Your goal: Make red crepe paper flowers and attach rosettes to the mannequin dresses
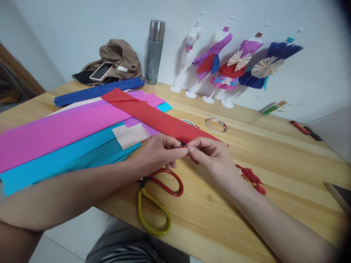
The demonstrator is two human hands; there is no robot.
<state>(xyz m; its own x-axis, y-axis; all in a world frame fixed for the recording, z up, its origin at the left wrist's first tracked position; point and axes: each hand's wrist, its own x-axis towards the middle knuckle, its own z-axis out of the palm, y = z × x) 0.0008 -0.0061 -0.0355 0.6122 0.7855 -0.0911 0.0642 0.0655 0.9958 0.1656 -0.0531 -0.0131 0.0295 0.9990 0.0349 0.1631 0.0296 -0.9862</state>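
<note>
My left hand [161, 151] and my right hand [210, 155] meet fingertip to fingertip over the table. Both pinch a tiny piece of red paper [186, 146], mostly covered by the fingers; a dark blue bit shows beside it. Just beyond them lies a long folded strip of red crepe paper [161, 122]. Below my left hand rest scissors with one red and one yellow handle [156, 201], their blades hidden under my wrist. Crumpled red scraps [252, 177] lie beside my right wrist.
Pink crepe paper [68, 128], blue crepe paper [68, 159] and a dark blue roll [98, 92] cover the left. A tape roll [216, 125] lies beyond my hands. Several dressed figures on stands [209, 99], a flask [155, 53] and a phone [101, 71] are at the back.
</note>
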